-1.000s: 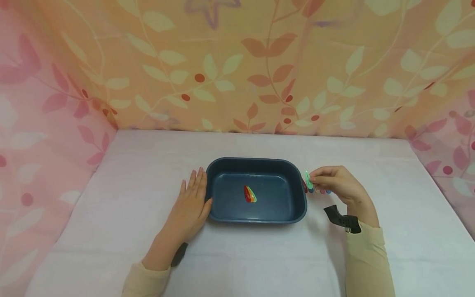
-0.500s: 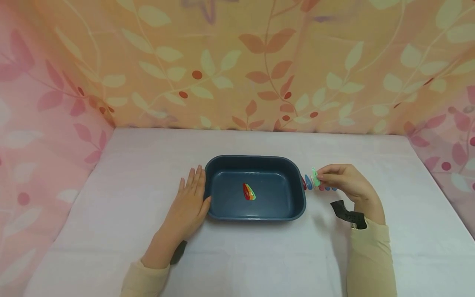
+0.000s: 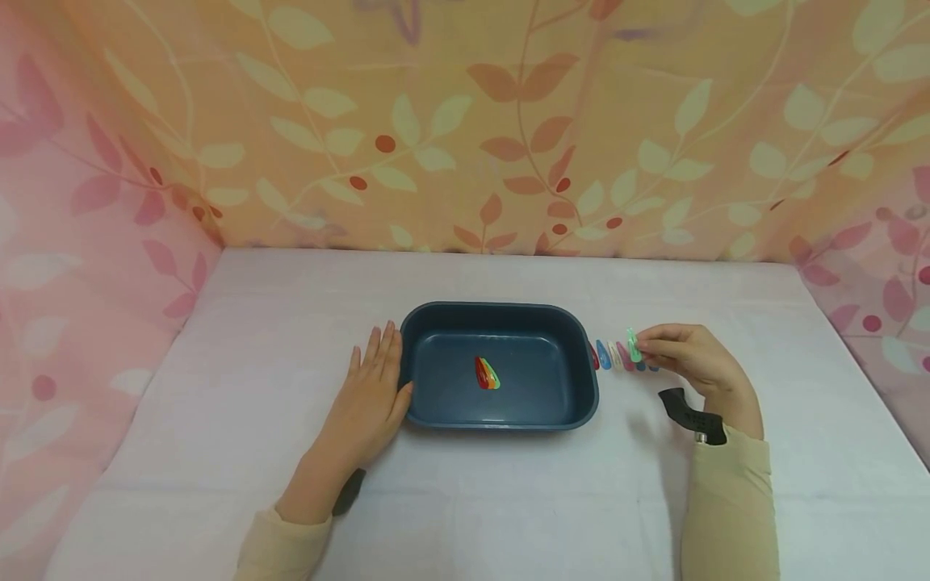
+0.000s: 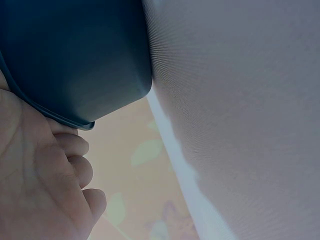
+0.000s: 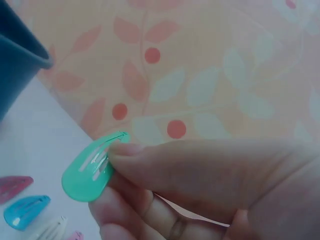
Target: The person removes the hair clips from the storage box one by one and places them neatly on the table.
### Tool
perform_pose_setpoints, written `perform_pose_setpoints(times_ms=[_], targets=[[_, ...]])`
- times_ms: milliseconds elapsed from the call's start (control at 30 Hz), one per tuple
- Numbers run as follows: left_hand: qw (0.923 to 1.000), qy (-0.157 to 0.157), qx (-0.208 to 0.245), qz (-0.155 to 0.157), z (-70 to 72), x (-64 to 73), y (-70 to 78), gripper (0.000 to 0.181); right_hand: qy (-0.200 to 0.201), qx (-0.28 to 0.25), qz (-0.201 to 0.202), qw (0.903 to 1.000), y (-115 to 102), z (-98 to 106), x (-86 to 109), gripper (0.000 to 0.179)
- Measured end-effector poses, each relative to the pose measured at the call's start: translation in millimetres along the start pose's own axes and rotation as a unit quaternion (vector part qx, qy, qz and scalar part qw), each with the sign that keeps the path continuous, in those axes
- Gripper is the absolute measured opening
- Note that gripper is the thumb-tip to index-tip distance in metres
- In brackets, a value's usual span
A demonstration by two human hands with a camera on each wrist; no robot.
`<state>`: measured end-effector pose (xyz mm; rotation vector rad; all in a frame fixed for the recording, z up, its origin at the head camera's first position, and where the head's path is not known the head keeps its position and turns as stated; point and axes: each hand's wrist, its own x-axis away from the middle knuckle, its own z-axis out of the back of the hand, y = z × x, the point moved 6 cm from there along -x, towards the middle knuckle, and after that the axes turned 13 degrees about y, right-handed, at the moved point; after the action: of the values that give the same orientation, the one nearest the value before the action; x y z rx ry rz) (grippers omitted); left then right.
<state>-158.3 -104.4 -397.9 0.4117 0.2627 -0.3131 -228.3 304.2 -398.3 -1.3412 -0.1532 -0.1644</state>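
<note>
Between thumb and fingers, my right hand (image 3: 701,363) pinches a mint-green snap hair clip (image 5: 90,172), held up over a row of other hair clips. That row lies right of the blue basin and includes a red clip (image 5: 14,187), a blue clip (image 5: 25,210), a white clip (image 5: 49,230) and a pink clip (image 3: 625,355). My left hand (image 3: 366,395) rests with straight fingers along the left rim of the dark blue basin (image 3: 501,424). On the basin's floor lie a red hair clip (image 3: 481,374) and, fanned beside it, orange and light green ones.
A white cloth (image 3: 508,508) covers the table. Behind it hangs an orange curtain with leaf prints (image 3: 436,161), and pink patterned fabric (image 3: 87,202) stands at the sides. A black wrist strap (image 3: 693,420) sits on the right wrist.
My right hand has moved right, away from the basin, carrying the green hair clip along the row, so more of the row shows. The left hand stays at the rim.
</note>
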Motion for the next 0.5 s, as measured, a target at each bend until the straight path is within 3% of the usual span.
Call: perform_pose_setpoints(times_ms=[500], targets=[[1.0000,0.001,-0.001,-0.001,0.4,0.2,0.1,0.069,0.026,-0.037,-0.051,0.9977,15,17,-0.3,0.017]])
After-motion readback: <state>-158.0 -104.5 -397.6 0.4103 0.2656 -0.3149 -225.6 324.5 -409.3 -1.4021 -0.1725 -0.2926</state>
